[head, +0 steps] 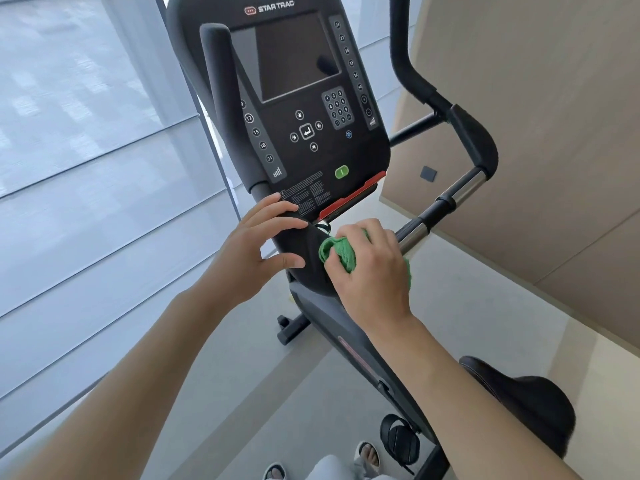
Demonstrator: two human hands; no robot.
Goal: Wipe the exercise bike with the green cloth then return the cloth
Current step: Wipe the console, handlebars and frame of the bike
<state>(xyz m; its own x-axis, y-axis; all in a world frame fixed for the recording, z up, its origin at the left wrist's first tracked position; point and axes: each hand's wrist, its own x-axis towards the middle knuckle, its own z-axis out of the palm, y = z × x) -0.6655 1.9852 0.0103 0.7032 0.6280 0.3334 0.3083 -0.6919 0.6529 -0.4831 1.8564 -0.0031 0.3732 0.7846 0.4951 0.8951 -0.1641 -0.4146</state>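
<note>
A window blind point(86, 168) covers the left side of the view, with a gray floor point(242, 358) below it. The left hand point(252, 244) rests on the black padded section of the exercise bike point(304, 251) just below the console; its fingers are extended and slightly spread, lying on the pad, and the thumb points toward the cloth. This hand is not closed around anything. The console point(298, 98) stands upright above both hands, with a dark screen, a number keypad, arrow buttons, a green button point(341, 171) and a red strip along its lower edge. Immediately right of the left hand, the green cloth point(337, 252) is bunched and pressed against the same black pad, at the junction with the chrome handlebar point(450, 199). The right hand point(370, 265) covers the cloth from above, fingers curled over it and gripping it. The handlebar runs up and to the right from the cloth. At lower right, the black seat point(526, 400) and a pedal point(398, 438) are visible. A beige wall point(536, 133) fills the right side.
</note>
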